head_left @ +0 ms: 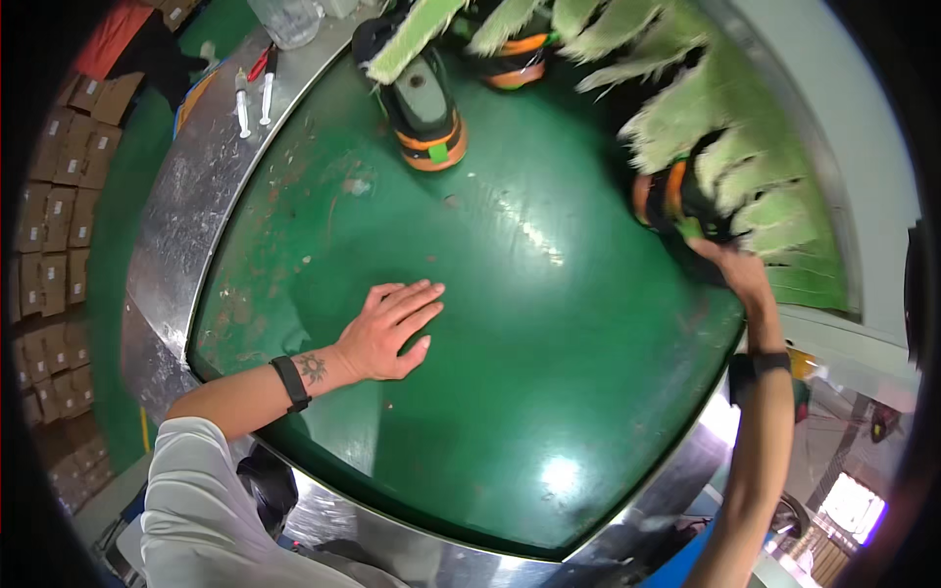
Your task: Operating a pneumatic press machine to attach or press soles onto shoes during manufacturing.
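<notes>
My left hand [392, 328] is over the green surface [470, 392], fingers stretched out and holding nothing. At the right, my right hand [735, 269] has its fingers on a black and orange shoe [676, 196] and seems to grip it. Frayed green strips [760, 196] hang over that shoe and hide part of it; some of my right fingers are hidden too. Another black shoe with an orange heel and a grey-green insole [426, 108] stands at the far side. Beside it, a third shoe [515, 64] is half covered by the strips.
A metal rim [181, 245] borders the green surface. Two syringe-like tools [243, 103], a red-handled tool [259, 65] and a clear plastic container [286, 20] lie on it at the far left. Stacked cardboard boxes [59, 216] stand at the left. A person [147, 49] is beyond.
</notes>
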Action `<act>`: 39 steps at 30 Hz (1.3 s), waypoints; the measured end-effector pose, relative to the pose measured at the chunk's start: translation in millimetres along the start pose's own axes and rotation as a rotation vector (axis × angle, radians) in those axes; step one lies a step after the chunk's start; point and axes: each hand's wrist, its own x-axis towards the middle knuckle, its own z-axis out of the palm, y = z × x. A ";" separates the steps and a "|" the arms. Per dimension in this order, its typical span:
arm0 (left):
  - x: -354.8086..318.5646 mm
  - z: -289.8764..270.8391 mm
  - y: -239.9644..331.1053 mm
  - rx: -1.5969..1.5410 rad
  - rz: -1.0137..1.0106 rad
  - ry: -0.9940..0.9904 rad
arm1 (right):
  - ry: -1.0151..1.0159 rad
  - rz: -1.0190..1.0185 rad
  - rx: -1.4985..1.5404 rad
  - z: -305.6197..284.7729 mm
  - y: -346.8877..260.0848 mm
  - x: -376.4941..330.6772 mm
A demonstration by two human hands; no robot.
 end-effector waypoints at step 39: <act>-254.4 18.1 531.7 -1.898 -0.557 -0.978 | 0.739 0.620 1.265 95.1 -57.9 -896.0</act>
